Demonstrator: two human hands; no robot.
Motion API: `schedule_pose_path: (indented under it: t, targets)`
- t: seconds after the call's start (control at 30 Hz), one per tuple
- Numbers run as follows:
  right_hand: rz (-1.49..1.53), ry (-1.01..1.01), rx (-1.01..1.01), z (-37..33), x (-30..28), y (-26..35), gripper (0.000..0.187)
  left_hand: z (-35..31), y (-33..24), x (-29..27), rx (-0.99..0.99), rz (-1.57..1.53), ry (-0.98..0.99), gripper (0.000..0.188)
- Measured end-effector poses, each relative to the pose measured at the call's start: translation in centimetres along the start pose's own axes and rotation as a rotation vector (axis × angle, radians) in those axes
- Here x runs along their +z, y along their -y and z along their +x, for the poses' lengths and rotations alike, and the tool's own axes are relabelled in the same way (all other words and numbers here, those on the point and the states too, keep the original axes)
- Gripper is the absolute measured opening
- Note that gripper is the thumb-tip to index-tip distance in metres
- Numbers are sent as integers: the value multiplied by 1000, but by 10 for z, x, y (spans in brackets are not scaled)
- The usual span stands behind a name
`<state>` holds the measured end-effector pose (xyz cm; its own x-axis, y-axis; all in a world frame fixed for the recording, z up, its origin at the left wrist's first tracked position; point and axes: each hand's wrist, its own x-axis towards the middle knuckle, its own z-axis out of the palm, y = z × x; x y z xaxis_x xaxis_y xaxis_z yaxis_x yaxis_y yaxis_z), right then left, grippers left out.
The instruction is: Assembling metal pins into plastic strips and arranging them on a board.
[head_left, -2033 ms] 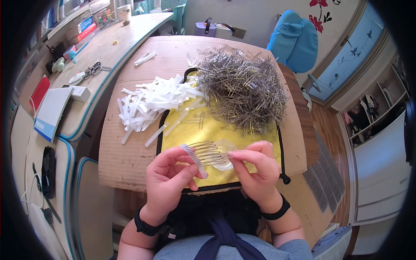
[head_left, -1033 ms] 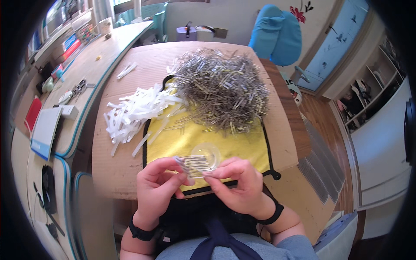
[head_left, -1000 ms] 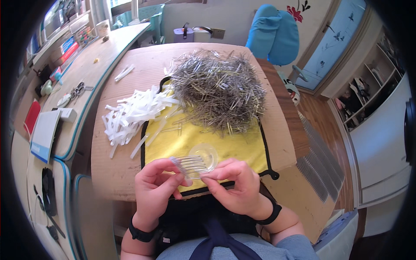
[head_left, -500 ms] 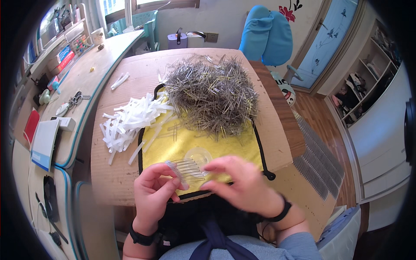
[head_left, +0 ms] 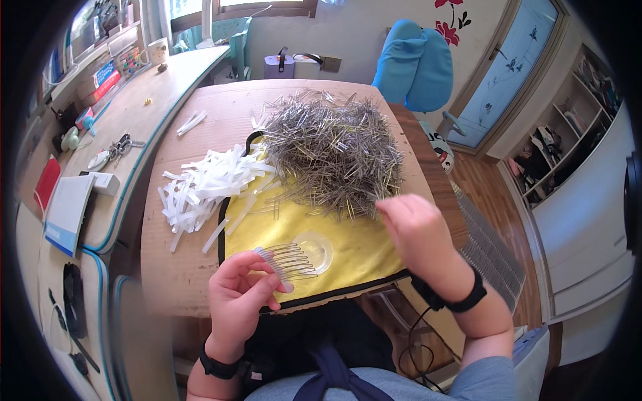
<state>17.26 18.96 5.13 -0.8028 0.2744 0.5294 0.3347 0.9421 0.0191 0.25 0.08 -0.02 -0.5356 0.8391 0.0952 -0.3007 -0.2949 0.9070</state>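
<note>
My left hand (head_left: pixel 239 291) is closed in a pinch on a white plastic strip (head_left: pixel 286 287) fitted with a row of bent wire pins (head_left: pixel 294 260), which point right like comb teeth. At the lower right edge of a big heap of loose metal wire pins (head_left: pixel 334 147), my right hand (head_left: pixel 420 230) has its fingers bunched together; anything between them is hidden. A small round clear dish (head_left: pixel 319 248) sits on the yellow cloth (head_left: pixel 361 260) beside the held strip. To the left lies a pile of loose white strips (head_left: pixel 207 187).
Under the black-edged cloth is a cardboard sheet (head_left: pixel 180 267) on a wooden table (head_left: pixel 428 160). On the right, rows of finished-looking pin strips (head_left: pixel 491 240) lie lower down. A cluttered desk (head_left: pixel 134 113) runs along the left, and a blue-covered chair (head_left: pixel 414 67) stands behind.
My right hand has moved away from the held strip, right and up to the heap's edge. My left hand keeps its hold on the strip in nearly the same place.
</note>
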Motion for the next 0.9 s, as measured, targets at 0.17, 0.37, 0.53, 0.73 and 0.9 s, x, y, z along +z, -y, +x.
schedule_pose_path:
  t: [0.17, 0.37, 0.53, 0.73, 0.9]
  targets:
    - [180, -56, 76, -36, 15, 32, 20, 0, -1, 0, 19, 14, 9, 23]
    - [284, -229, 136, -33, 13, 32, 15, 1, 1, 3, 28, -29, -44, 28]
    - [784, -299, 440, -23, 22, 49, 13, -2, 1, 0, 62, -66, -45, 27]
    - [662, -346, 113, -7, 45, 67, 19, 0, 1, 2, 60, -86, -56, 28]
    - [562, -314, 28, -4, 46, 68, 23, 0, 1, 1, 70, -101, -40, 28]
